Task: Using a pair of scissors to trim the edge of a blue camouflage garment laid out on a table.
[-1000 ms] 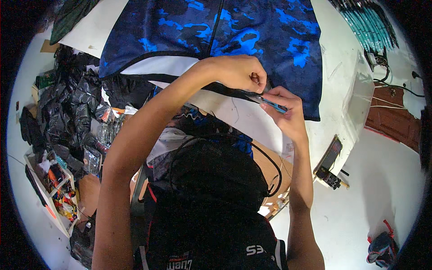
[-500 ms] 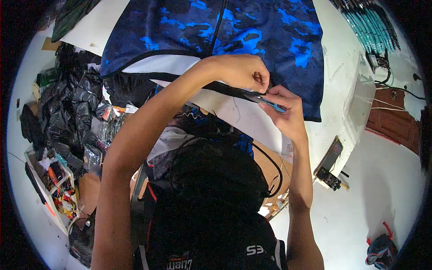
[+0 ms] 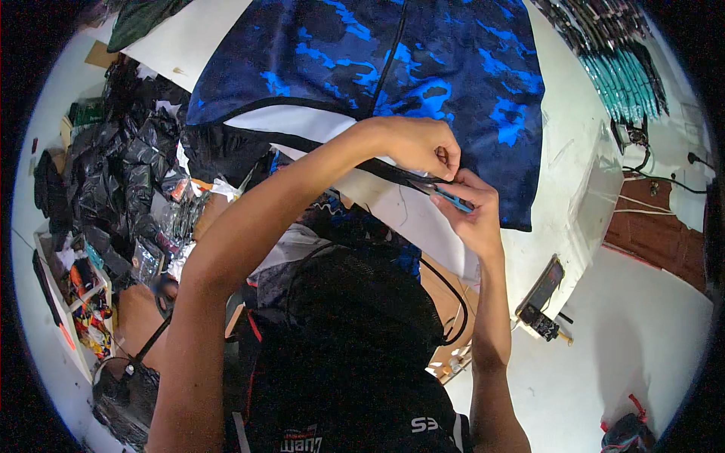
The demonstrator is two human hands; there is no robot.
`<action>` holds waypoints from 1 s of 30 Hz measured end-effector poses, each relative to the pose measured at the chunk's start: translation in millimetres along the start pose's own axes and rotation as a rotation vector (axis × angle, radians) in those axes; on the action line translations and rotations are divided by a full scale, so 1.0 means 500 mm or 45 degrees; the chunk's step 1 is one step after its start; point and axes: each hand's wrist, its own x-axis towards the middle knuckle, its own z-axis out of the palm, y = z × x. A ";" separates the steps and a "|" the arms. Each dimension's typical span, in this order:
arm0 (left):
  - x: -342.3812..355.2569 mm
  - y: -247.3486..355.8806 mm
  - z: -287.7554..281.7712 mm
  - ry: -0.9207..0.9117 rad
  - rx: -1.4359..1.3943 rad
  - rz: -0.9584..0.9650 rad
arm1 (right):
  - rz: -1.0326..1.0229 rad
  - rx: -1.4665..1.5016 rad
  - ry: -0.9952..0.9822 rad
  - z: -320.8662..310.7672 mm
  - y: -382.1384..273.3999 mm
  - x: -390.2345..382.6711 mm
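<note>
A blue and black camouflage garment (image 3: 468, 68) with black edging and white lining lies over the white table (image 3: 559, 181). My left hand (image 3: 421, 143) reaches across to its near edge, fingers closed in a pinch on the black hem (image 3: 385, 171). Just to the right, my right hand (image 3: 477, 215) grips small blue-handled thread snips (image 3: 456, 199). Their metal tip points left and lies close against the hem, beneath my left fingers. Whether the blades are cutting anything is too small to tell.
Black plastic-wrapped packages (image 3: 136, 170) are heaped at the left, above an open box of colourful scraps (image 3: 87, 309). A phone on a stand (image 3: 542, 291) is by the table's right edge. Teal packets (image 3: 623, 83) are stacked at the far right.
The whole view has shifted a little, so the garment and both hands appear lower. Both hands stay together at the hem, and the snips remain in my right hand.
</note>
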 end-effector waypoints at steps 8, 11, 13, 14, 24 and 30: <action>-0.004 0.015 -0.001 0.006 -0.019 -0.050 | 0.065 0.040 -0.007 0.003 0.000 -0.006; -0.007 0.015 0.002 0.024 0.004 -0.021 | 0.048 0.014 -0.018 0.004 0.007 -0.010; -0.006 0.013 0.003 0.020 -0.018 -0.014 | 0.060 -0.008 -0.025 0.003 -0.003 -0.009; -0.006 0.011 0.003 0.009 -0.043 -0.008 | 0.079 -0.029 -0.029 0.004 -0.006 -0.008; -0.018 0.009 0.002 0.021 -0.017 -0.031 | 0.050 -0.106 -0.021 0.004 -0.019 -0.009; -0.095 0.054 0.038 0.378 0.009 0.102 | -0.041 -0.223 0.052 -0.013 -0.030 -0.033</action>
